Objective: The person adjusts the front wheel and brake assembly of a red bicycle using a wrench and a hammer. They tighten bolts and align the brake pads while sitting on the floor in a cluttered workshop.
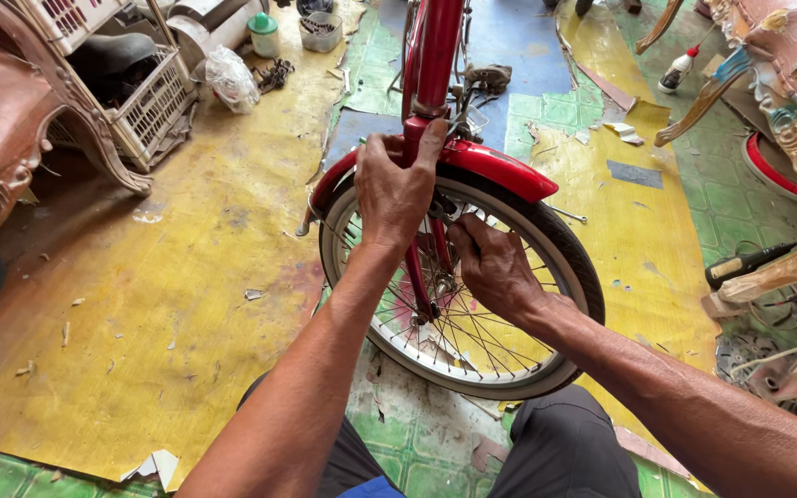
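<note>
Left hand clenched on the red fork above the red mudguard, steadying the bike, right hand at 4 o'clock pinching something hidden by the wheel spokes, wheel standing on the floor.

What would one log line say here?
left hand: grips red fork | right hand: at brake, inside wheel | fender: on
</note>
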{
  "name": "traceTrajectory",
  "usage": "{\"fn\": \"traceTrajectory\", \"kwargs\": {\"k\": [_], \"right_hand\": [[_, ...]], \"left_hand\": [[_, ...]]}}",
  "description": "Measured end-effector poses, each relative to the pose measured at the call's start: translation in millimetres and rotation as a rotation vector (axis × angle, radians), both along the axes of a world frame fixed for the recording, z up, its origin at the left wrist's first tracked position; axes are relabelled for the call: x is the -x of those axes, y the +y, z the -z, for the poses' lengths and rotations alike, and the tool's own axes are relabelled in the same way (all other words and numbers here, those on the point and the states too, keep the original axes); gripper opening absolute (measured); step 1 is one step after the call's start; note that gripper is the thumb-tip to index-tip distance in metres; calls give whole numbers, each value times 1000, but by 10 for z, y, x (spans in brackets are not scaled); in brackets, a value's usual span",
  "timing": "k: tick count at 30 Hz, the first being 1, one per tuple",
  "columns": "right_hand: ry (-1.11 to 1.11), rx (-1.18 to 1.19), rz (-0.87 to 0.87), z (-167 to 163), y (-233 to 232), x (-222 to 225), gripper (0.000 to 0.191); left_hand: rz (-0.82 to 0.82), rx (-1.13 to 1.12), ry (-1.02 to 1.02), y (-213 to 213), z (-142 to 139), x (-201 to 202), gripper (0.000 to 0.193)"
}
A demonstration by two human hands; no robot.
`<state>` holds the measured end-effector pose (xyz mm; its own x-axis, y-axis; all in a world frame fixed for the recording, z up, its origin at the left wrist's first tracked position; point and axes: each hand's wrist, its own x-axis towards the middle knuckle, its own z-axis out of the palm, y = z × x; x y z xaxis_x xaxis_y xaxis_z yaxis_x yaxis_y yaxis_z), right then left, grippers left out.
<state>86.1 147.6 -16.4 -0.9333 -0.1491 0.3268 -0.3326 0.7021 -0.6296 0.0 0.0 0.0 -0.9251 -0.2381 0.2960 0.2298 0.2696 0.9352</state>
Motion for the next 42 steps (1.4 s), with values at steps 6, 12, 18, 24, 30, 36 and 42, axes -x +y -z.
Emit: {"fn": "traceTrajectory", "kwargs": {"k": [6, 12, 18, 24, 30, 36, 42], "right_hand": [[22, 54, 7, -43, -30, -11, 17], [-56, -84, 13, 48, 45, 78, 19], [647, -950, -278, -25, 151, 214, 25], [-111, -94, -52, -148, -19, 140, 22], [-60, 6, 1, -148, -56, -6, 22], [298, -1739, -350, 7, 149, 144, 34], [77, -659, -326, 36, 178, 282, 17]], "left_hand": [[6, -159, -33, 4, 126, -8, 59], [146, -249, -23, -80, 242, 43, 55], [153, -310, -139, -32, 226, 86, 67], [192, -342, -129, -61, 224, 131, 65], [175, -292, -97, -19, 243, 91, 71], [166, -318, -9, 39, 291, 85, 71], [176, -336, -8, 85, 294, 72, 71]]}}
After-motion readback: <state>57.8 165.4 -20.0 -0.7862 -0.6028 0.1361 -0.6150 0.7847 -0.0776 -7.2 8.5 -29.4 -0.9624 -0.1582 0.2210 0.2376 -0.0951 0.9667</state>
